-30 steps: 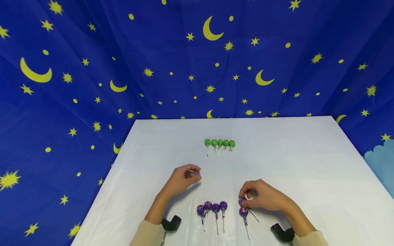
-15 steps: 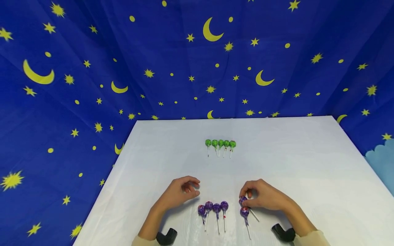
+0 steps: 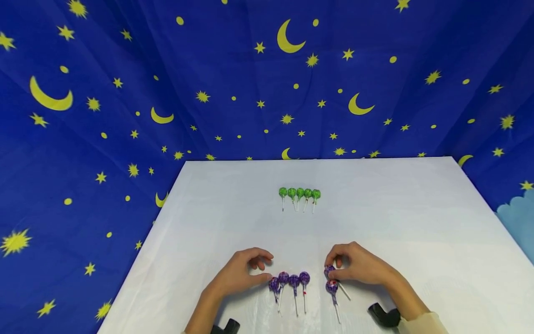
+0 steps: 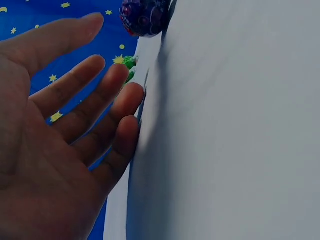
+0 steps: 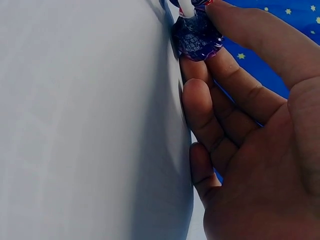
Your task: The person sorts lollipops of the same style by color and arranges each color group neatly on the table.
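Note:
In the head view my right hand (image 3: 360,264) pinches the head of a purple lollipop (image 3: 329,271) on the table; its stick slants toward the lower right. A second purple lollipop (image 3: 332,287) lies just below it. The right wrist view shows a lollipop's purple wrapper (image 5: 200,37) between thumb and fingers. My left hand (image 3: 241,273) has loosely bent, parted fingers and holds nothing. Its thumb tip is close beside the leftmost purple lollipop (image 3: 273,284) of a row of several; whether they touch, I cannot tell. A purple head (image 4: 145,17) appears beyond the left fingers in the left wrist view.
Farther back on the white table (image 3: 233,199), several green lollipops (image 3: 300,192) lie side by side in a row. Black wrist devices (image 3: 384,316) sit by both wrists. A blue cloth (image 3: 233,69) with yellow stars and moons hangs behind and at the sides.
My left hand has come down toward the near side, from above the purple row to beside its leftmost lollipop. The right hand keeps its pinch and has hardly moved.

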Available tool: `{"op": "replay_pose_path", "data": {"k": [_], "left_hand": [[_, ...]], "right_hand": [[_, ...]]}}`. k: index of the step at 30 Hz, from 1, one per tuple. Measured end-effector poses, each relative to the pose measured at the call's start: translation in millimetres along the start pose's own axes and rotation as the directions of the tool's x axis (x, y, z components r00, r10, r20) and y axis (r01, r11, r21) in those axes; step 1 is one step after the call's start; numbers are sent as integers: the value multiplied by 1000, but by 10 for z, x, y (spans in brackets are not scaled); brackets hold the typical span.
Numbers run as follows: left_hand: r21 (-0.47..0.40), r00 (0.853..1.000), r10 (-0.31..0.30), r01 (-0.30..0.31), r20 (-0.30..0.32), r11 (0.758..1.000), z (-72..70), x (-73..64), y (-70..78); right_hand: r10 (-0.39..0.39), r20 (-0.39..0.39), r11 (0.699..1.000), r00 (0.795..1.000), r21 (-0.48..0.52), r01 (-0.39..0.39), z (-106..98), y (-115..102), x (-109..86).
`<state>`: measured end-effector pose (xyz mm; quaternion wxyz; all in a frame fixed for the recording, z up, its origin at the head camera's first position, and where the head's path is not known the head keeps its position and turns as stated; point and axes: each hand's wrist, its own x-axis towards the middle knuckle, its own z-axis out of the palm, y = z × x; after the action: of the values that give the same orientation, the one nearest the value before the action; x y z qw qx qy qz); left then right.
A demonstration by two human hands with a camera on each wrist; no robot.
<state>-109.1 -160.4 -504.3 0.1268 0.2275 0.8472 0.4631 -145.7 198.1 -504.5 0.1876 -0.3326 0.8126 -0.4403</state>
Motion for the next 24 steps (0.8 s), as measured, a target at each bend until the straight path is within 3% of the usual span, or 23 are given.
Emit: {"op": "replay_pose_path", "data": {"k": [10, 16, 24], "left_hand": [[10, 999, 33, -33, 14, 999, 12, -49, -25], [-6, 997, 59, -59, 58, 998, 49, -94, -79], [18, 994, 74, -75, 80, 997, 44, -67, -60]], "right_hand": [[19, -16, 1000, 1000, -8, -19, 1, -14, 12], [41, -32, 999, 999, -18, -41, 23, -19, 28], [71, -138, 994, 988, -68, -81, 8, -18, 78]]}}
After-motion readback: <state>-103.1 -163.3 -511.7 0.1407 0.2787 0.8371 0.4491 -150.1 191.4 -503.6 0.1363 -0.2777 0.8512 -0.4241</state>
